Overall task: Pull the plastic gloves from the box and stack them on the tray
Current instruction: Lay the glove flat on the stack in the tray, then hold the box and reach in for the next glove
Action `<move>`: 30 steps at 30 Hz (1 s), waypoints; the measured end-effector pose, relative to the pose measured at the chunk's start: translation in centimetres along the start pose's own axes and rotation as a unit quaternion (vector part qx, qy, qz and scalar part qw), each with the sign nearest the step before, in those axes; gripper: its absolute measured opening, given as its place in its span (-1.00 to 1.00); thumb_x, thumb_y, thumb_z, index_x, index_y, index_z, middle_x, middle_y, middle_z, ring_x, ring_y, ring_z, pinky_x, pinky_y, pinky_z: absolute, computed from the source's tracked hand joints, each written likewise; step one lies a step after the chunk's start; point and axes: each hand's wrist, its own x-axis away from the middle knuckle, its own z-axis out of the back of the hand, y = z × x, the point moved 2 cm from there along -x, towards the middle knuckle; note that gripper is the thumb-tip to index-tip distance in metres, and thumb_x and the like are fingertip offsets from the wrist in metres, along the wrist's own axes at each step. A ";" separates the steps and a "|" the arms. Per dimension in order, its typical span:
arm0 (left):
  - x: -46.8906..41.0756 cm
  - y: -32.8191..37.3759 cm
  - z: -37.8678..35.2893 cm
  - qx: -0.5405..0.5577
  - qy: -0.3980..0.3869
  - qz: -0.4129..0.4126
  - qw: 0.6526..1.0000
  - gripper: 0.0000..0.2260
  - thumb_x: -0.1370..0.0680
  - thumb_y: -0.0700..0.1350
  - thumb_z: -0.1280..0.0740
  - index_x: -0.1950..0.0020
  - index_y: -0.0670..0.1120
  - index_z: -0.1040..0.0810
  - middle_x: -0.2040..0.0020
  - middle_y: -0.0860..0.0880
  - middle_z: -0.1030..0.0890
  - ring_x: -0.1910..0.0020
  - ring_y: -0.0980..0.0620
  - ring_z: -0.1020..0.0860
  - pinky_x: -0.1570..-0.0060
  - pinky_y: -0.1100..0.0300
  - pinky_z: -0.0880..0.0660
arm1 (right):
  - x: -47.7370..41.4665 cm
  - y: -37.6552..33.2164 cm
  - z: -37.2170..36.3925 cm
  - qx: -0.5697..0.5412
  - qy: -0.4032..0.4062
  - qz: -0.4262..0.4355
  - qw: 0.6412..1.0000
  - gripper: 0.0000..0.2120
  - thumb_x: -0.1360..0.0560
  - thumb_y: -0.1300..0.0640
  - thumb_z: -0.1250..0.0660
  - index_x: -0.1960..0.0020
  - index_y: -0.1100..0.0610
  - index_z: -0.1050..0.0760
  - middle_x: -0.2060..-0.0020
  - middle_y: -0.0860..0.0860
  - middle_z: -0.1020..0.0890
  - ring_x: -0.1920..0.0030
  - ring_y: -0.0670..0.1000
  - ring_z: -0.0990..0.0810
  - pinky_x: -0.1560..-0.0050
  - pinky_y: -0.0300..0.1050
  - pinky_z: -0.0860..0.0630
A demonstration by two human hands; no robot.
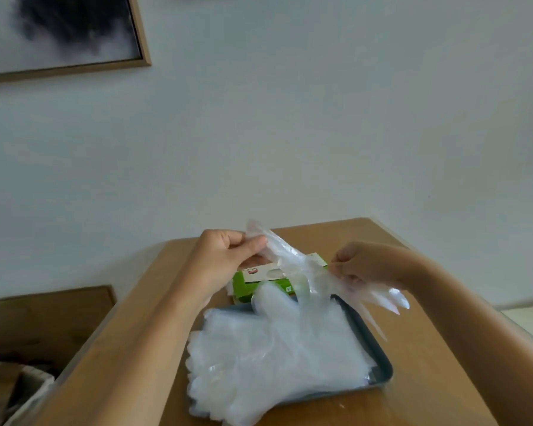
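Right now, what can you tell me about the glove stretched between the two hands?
The glove is thin, clear, crinkled plastic film, stretched slantwise in the air above the green box. The left hand pinches its upper end, the right hand its lower part; its loose end dangles beyond the right hand.

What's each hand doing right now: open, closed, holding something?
Left hand: pinches one end of a clear plastic glove, held above the box.
Right hand: pinches the other end of the same glove.
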 end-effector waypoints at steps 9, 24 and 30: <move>0.3 0.5 0.3 -0.073 0.009 -0.024 0.997 -0.88 -0.39 -0.17 -0.53 0.19 -0.20 -0.66 0.29 -0.10 -0.69 0.33 0.12 -0.62 0.26 0.40 -0.49 | 2.1 -6.8 0.0 -0.120 0.064 0.226 0.965 -0.30 -0.22 -0.28 -0.45 -0.30 -0.09 -0.42 -0.12 -0.22 -0.58 -0.13 -0.26 -0.55 -0.10 -0.27 -0.52; 0.5 0.4 -0.7 -0.142 -0.030 0.051 0.988 -0.79 -0.45 0.12 -0.45 0.18 -0.01 -0.64 0.19 -0.01 -0.68 0.14 0.04 -0.63 0.04 0.23 -0.55 | 1.1 -10.2 0.8 -0.016 0.179 0.151 0.972 -0.76 -0.45 0.15 -0.42 0.35 0.22 -0.51 0.44 0.05 -0.66 0.49 -0.06 -0.59 0.42 -0.33 -0.51; -0.1 -0.4 0.5 -0.064 0.017 0.067 0.996 -0.81 -0.54 -0.25 -0.30 0.19 -0.15 -0.67 0.22 -0.05 -0.71 0.20 0.06 -0.65 0.16 0.29 -0.53 | 0.9 -9.3 1.7 -0.119 0.102 0.102 0.982 -0.74 -0.50 0.17 -0.39 0.30 0.24 -0.43 0.42 0.09 -0.68 0.44 0.05 -0.64 0.38 -0.26 -0.57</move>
